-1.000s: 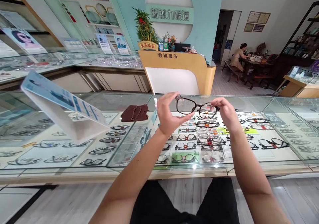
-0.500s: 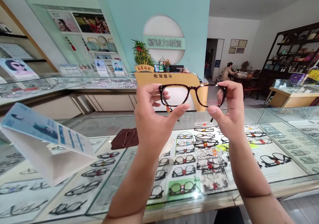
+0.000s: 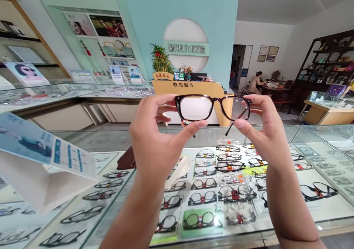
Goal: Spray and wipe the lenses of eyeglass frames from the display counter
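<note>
Dark tortoiseshell-look eyeglasses (image 3: 217,100) are held up above the glass counter, lenses facing me and temples pointing away. My left hand (image 3: 157,134) grips the left end of the frame, thumb stretched below the left lens and fingers behind the hinge. At the right end, my right hand (image 3: 261,127) pinches the other hinge side, its thumb tip under the right lens. The temples hang open below the frame, partly hidden by lenses and hands. A tag with small print shows on the left lens, and faint red marks on the right one.
Below lies a glass display counter (image 3: 190,240) with rows of eyeglasses (image 3: 203,197) inside. A folded card stand (image 3: 35,160) is at the left, near a dark red cloth (image 3: 125,159). Behind stand a wooden cashier desk (image 3: 193,89) and a seated person (image 3: 256,82) at a table.
Both hands have come slightly nearer and spread apart, still holding the eyeglasses. The right temple shows more fully through and below its lens. The view has shifted a little.
</note>
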Demonstrator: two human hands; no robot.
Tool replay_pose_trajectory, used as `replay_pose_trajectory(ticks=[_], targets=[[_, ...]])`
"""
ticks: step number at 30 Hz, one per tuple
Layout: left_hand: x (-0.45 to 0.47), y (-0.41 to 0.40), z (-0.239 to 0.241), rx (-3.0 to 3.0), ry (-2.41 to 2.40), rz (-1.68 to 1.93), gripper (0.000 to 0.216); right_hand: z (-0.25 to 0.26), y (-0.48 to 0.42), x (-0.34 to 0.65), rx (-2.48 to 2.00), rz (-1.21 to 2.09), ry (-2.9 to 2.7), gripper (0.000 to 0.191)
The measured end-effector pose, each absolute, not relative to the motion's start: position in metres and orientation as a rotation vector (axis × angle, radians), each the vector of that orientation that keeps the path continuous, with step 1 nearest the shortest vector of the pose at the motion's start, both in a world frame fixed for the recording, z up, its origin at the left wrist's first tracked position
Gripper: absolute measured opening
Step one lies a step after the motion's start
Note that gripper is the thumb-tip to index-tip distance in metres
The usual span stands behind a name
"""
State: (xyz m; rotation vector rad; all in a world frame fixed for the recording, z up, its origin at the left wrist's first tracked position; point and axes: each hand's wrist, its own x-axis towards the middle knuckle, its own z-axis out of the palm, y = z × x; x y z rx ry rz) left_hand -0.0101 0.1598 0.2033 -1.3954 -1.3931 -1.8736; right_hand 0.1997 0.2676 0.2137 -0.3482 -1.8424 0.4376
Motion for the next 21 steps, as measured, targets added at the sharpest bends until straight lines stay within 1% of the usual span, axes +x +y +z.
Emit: replay_pose_trajectory(ticks=[6,10,21], targets=[[-0.01,0.158,0.205,-1.368,-1.457,-1.818,0.053,0.218,0.274,0.201,-0.438,0.412,-1.932,0.056],[-0.008,0.161,0.205,-1.368,-1.424,-1.851,0.053,0.217,0.28,0.2,-0.455,0.468,-1.918,0.061],[-0.01,0.166,0.202,-1.353,-1.444,-1.834,0.053,0.219,0.283,0.204,-0.425,0.64,-1.918,0.057]])
